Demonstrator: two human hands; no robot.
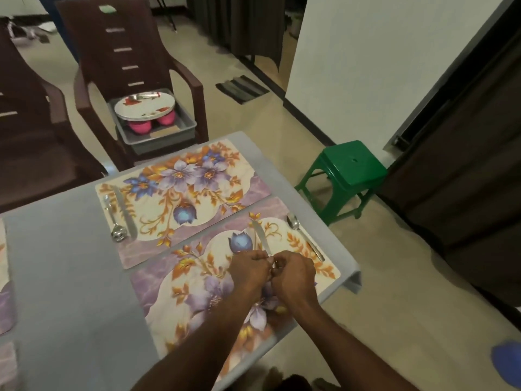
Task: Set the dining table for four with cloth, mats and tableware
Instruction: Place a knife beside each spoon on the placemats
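Two hands are brought together over the near mat (197,286), above its floral print. The left hand (249,273) and the right hand (294,273) are seen knuckles up, with fingers curled inward, and the handle end of a knife (260,238) is pinched between them at the point where the fingertips meet; how much of the grip is taken by each hand cannot be told. The knife's blade is laid on the mat, pointing away from the person toward the far edge. A spoon (304,238) is laid just to the right of the knife, apart from it, near the mat's right edge, with its bowl at the far end. A second mat (180,190) is placed beyond the first, the two long edges almost touching. At its left end another knife (124,213) and another spoon (112,221) are laid side by side, the spoon's bowl toward the near edge. Both mats are spread on a grey cloth (64,272) that is draped over the table corner. Part of a third mat (5,277) is seen at the left edge. On a brown chair (127,46) behind the table a grey tray (186,128) is set, in which plates (143,104) are stacked on top of pink cups (139,127). A green stool (349,167) is stood on the floor to the right of the table.
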